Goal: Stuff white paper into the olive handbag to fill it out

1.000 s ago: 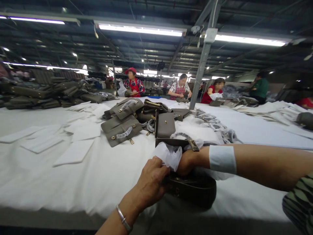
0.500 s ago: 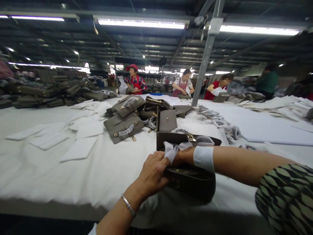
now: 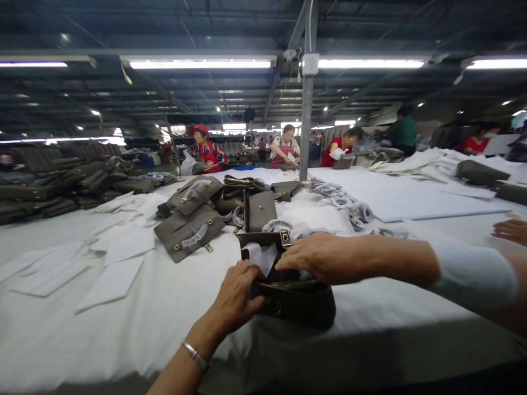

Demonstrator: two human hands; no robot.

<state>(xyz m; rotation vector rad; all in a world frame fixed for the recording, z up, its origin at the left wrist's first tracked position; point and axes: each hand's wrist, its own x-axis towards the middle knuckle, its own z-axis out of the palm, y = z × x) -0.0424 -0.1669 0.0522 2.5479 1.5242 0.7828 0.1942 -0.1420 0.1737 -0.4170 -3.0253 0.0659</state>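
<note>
A dark olive handbag point(image 3: 307, 310) stands before me on the white-covered table, its flap raised at the back and its zipped mouth open. My left hand point(image 3: 239, 293) is closed on the bag's left edge, thumb outside. Over the opening is my right hand point(image 3: 317, 257), its fingers stretched left, the tips close to white tissue paper point(image 3: 262, 258) inside the bag. I see nothing gripped in it. On the raised flap, a gold clasp point(image 3: 285, 237) sits just above the right fingers. The bag's inside is partly hidden by both hands.
More olive handbags point(image 3: 189, 227) with wrapped handles lie beyond. White sheets point(image 3: 111, 282) are scattered left, and wrapped handles point(image 3: 349, 206) lie near a metal post point(image 3: 307, 120). Another person's hand point(image 3: 510, 230) reaches in at the right edge. Several people work across the table.
My right hand has come up out of the bag's mouth, and its fingers now show. My left hand keeps hold of the bag's left side. The view has turned right.
</note>
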